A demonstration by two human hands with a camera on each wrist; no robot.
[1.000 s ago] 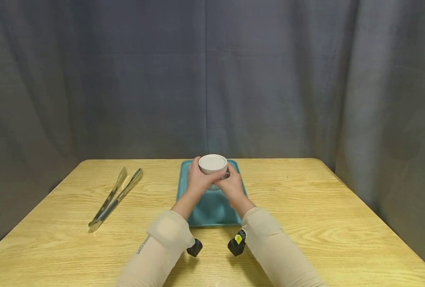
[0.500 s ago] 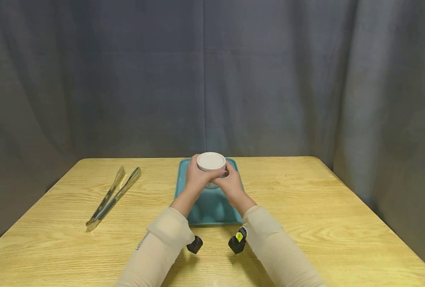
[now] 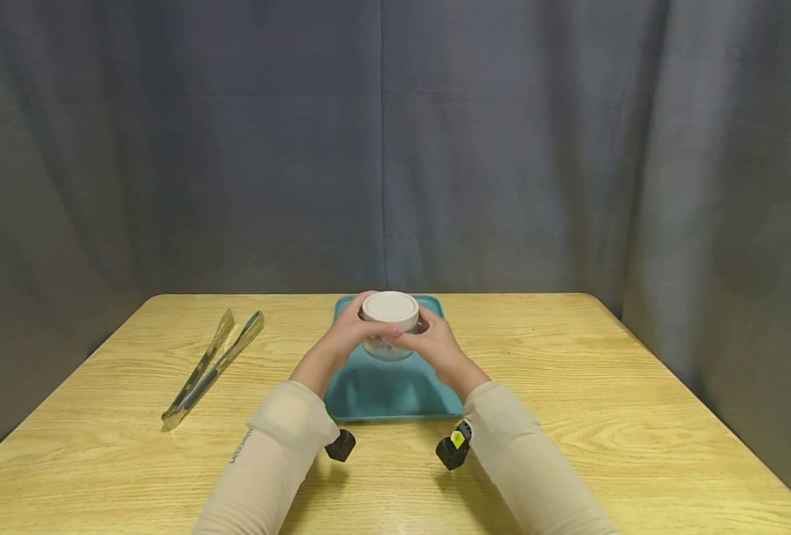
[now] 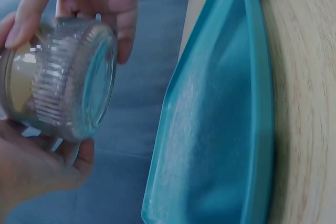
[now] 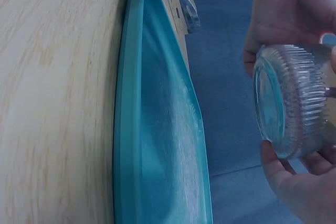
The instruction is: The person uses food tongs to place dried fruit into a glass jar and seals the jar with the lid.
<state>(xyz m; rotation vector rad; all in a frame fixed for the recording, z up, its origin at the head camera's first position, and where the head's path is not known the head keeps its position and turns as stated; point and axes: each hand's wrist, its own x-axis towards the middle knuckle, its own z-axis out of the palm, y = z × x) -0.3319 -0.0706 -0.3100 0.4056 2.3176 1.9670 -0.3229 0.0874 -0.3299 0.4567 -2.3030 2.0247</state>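
A ribbed clear glass jar (image 3: 387, 352) with a pale lid (image 3: 390, 306) is held upright between both hands. My left hand (image 3: 348, 333) grips its left side, with the thumb across the front. On the right side my right hand (image 3: 437, 346) grips it, its thumb meeting the left one. In the left wrist view the jar's base (image 4: 97, 90) hangs apart from the teal tray (image 4: 181, 182). The right wrist view likewise has the glass (image 5: 286, 98) raised off the tray, fingers round its sides. What the jar contains cannot be made out.
The tray lies on a light wooden table (image 3: 569, 416) beneath the hands. Metal tongs (image 3: 215, 371) with dark handles, spread apart, lie to the left. A grey curtain (image 3: 382, 148) hangs behind the table's far edge. Small black wrist cameras sit below both wrists.
Both hands have brought the jar slightly left and nearer, and more of its glass body shows below the thumbs. My forearms have spread wider apart. Tongs and tray stay put.
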